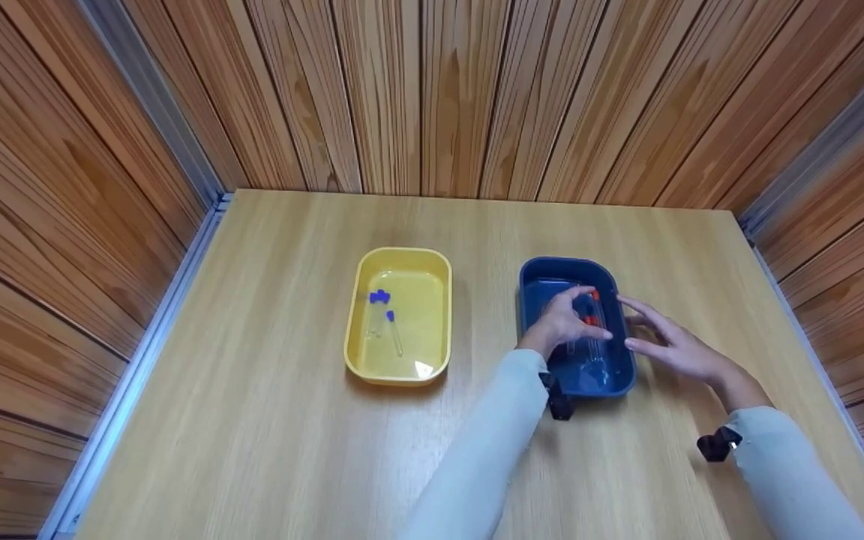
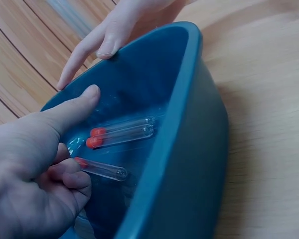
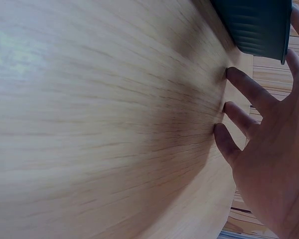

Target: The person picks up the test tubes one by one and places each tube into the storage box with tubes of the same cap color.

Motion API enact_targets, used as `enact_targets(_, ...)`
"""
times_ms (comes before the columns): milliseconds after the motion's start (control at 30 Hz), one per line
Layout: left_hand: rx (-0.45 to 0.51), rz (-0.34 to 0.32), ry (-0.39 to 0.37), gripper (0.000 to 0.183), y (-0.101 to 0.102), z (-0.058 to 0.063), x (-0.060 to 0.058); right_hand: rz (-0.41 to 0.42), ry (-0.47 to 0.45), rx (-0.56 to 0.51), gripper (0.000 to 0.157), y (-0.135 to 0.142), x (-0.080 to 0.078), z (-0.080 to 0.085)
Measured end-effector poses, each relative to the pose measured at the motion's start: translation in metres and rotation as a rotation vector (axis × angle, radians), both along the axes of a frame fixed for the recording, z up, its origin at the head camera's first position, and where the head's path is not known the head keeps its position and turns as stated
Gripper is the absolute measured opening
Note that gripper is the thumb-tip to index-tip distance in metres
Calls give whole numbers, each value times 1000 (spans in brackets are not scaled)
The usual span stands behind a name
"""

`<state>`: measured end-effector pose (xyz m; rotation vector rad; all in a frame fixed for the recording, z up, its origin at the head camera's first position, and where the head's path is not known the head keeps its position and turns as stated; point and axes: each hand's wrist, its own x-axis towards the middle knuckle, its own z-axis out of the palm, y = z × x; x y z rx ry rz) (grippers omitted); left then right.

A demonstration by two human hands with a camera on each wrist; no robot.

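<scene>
My left hand (image 1: 563, 324) reaches into a blue tray (image 1: 568, 262), thumb and index finger spread apart over clear test tubes with red caps. In the left wrist view, two red-capped tubes (image 2: 124, 135) lie side by side on the tray floor. Another red-capped tube (image 2: 107, 170) lies nearer, its cap end right at the curled lower fingers of that hand. My right hand (image 1: 679, 352) is at the tray's right side, fingers extended, with thumb and index fingertips at the rim. In the right wrist view, its other fingers (image 3: 251, 92) point down beside the tray, holding nothing.
Left of the blue tray stands a yellow tray (image 1: 352, 322) holding several clear tubes with blue caps (image 1: 379, 297). Both trays rest on a light wooden table (image 1: 252, 420). Wood-patterned walls (image 1: 447, 97) close off the back and sides.
</scene>
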<state>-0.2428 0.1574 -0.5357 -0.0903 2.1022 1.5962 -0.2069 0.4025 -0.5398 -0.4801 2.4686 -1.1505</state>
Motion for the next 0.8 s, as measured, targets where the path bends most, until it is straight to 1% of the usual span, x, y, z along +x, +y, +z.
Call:
enact_targets(167, -49, -40, 80, 81, -1, 0, 3, -1, 2, -13, 79, 0, -2, -1)
enact_targets(233, -54, -50, 94, 82, -1, 1, 4, 0, 2, -18, 79, 0, -2, -1)
enact_targets(400, -63, -54, 88, 82, -2, 1, 4, 6, -1, -28, 78, 0, -3, -2)
enact_targets(667, -63, -67, 106, 81, -2, 0, 2, 8, 11, -27, 76, 0, -4, -2)
enact_targets(800, -68, -78, 102, 82, -3, 1, 2, 9, 15, -22, 76, 0, -5, -1)
